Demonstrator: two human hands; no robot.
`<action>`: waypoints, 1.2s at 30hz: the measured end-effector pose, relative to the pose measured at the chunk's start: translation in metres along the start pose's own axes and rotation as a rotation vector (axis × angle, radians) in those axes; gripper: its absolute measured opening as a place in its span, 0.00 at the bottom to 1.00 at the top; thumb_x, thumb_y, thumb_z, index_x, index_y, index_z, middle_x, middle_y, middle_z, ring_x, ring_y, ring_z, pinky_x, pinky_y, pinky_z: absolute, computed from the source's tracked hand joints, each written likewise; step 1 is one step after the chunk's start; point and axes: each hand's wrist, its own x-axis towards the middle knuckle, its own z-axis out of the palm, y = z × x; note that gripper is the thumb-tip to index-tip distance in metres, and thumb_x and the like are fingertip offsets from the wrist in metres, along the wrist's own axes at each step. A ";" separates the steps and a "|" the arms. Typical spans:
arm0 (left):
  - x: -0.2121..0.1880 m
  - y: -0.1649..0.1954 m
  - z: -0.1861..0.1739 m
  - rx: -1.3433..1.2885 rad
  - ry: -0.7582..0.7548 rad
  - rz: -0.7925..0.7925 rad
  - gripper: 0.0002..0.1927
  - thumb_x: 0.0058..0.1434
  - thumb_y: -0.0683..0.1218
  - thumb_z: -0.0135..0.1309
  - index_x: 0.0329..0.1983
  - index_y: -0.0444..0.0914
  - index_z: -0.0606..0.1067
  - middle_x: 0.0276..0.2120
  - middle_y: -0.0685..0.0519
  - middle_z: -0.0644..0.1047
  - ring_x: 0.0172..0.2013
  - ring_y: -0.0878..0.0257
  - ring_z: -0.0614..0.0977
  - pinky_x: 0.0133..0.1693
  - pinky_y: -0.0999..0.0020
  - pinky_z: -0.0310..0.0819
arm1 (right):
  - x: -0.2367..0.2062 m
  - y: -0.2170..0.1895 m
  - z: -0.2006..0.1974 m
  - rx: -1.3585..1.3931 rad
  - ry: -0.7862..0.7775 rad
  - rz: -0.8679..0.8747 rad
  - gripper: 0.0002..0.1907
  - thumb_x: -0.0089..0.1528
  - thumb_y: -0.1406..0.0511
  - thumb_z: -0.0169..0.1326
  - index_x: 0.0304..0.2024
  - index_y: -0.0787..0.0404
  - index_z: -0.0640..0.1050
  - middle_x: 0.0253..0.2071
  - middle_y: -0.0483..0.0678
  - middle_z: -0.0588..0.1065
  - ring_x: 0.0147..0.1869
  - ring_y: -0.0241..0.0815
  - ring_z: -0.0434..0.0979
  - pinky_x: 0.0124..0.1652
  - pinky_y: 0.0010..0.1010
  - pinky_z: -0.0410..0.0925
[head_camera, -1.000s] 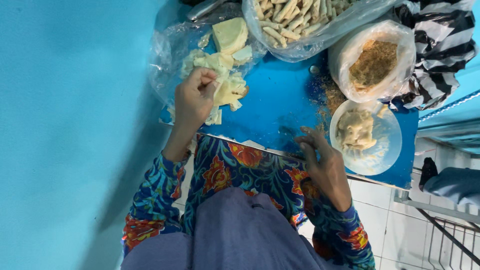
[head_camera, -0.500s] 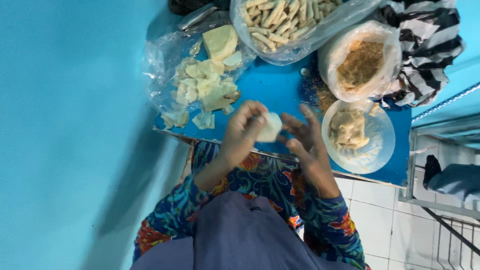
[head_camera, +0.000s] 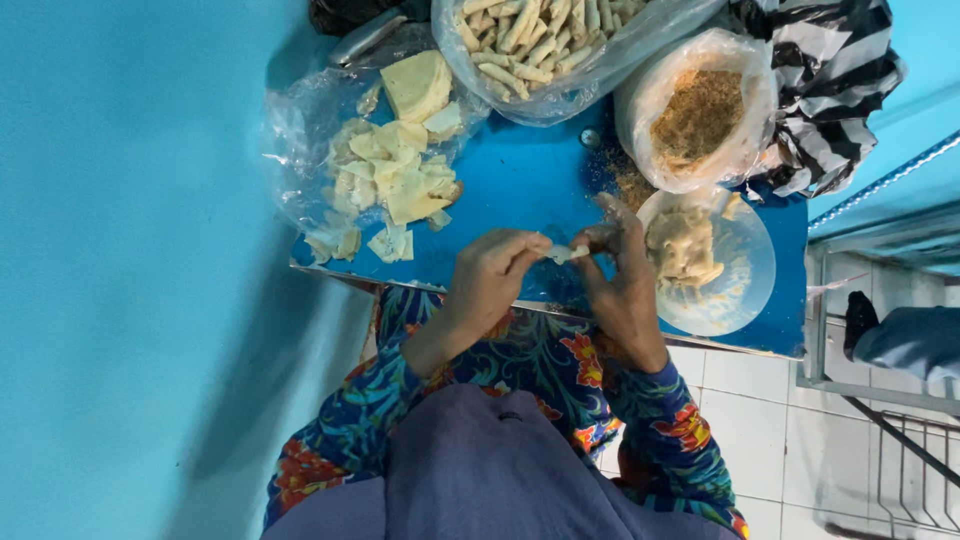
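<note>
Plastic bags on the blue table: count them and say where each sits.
3. One plastic bag of pale wrapper pieces at left, one bag of rolled sticks at top centre, one bag of brown crumbs at right. Others may lie beyond the frame.

Wrappers (head_camera: 392, 175) left; bowl (head_camera: 745, 290) right — crumbs bag (head_camera: 697, 110) behind.

Lighting even and bright, daylight in character; colours saturated. Soft shadow falls on the blue wall (head_camera: 130, 300) left of the person. Mild glare on the clear plastic bags (head_camera: 300, 140). Focus fair at centre; fingers slightly motion-blurred. Edges show slight wide-angle stretch.
</note>
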 end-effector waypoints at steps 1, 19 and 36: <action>-0.002 -0.002 -0.002 0.125 0.016 0.144 0.08 0.65 0.37 0.57 0.47 0.37 0.79 0.43 0.49 0.82 0.46 0.56 0.84 0.46 0.61 0.80 | -0.002 -0.004 -0.002 -0.101 0.015 -0.013 0.36 0.63 0.78 0.56 0.72 0.62 0.61 0.47 0.51 0.76 0.52 0.42 0.79 0.53 0.32 0.72; -0.024 -0.026 -0.009 0.300 -0.131 0.372 0.10 0.65 0.39 0.59 0.49 0.34 0.78 0.47 0.48 0.79 0.50 0.51 0.79 0.53 0.54 0.75 | -0.042 0.017 -0.119 -0.752 -0.340 0.132 0.34 0.54 0.62 0.64 0.65 0.51 0.75 0.53 0.55 0.71 0.60 0.58 0.66 0.60 0.46 0.61; -0.032 -0.037 -0.023 0.323 -0.117 0.426 0.08 0.64 0.39 0.59 0.46 0.37 0.79 0.46 0.50 0.79 0.50 0.53 0.79 0.53 0.54 0.75 | -0.034 0.003 -0.104 -0.905 -0.338 0.119 0.22 0.50 0.64 0.67 0.46 0.59 0.77 0.49 0.54 0.71 0.56 0.60 0.67 0.55 0.47 0.61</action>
